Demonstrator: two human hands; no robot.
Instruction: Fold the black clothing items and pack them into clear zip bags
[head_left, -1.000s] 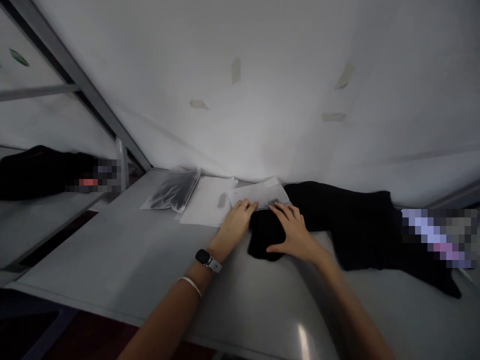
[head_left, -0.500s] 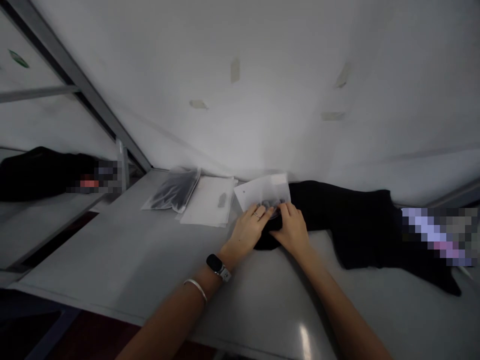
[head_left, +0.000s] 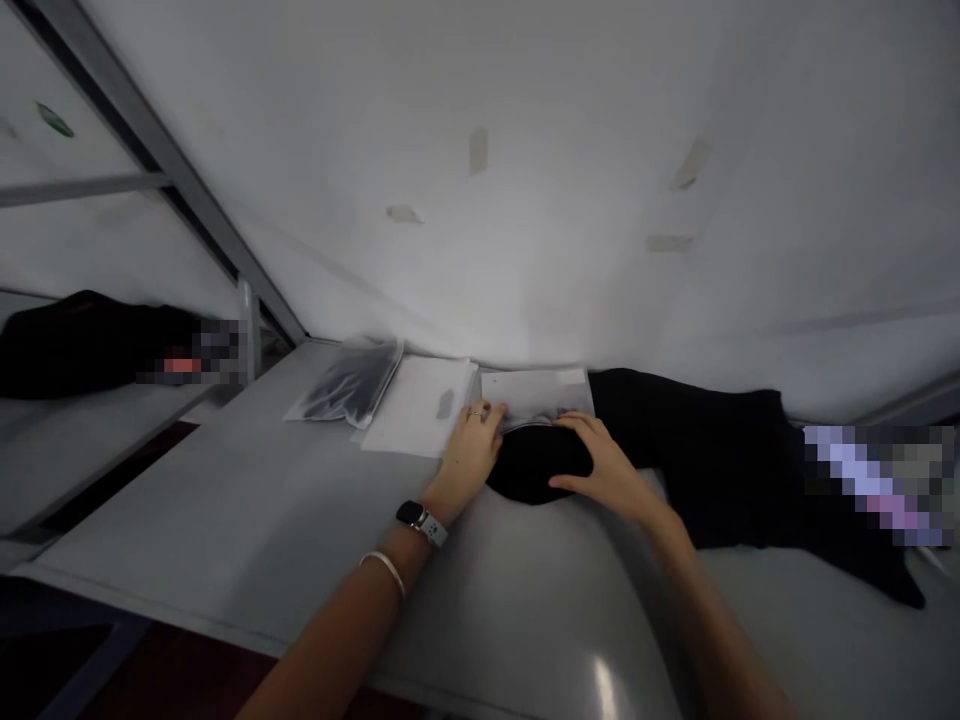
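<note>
A pale translucent bag [head_left: 534, 392] lies against the wall, its lower edge over a folded black cloth [head_left: 540, 465]. At the bag's left corner, my left hand [head_left: 471, 450] has its thumb and fingers pinched on the edge. My right hand [head_left: 600, 465] touches the bag's lower right edge with its fingertips, the thumb spread well apart over the black cloth. More black fabric [head_left: 712, 440] stretches to the right. Left of my hands are flat white bags [head_left: 412, 400] and a bag with dark contents [head_left: 349, 380].
The grey table [head_left: 247, 520] runs along a white wall [head_left: 562, 250] bearing several tape pieces. A metal frame post [head_left: 195, 210] rises at the left, with another black item [head_left: 90, 345] on a surface beyond. A pixelated patch covers something at the far right.
My hands have moved apart, the left one leftward and the right one opening. The translucent bag now lies flatter and wider, and more of the black cloth shows below it.
</note>
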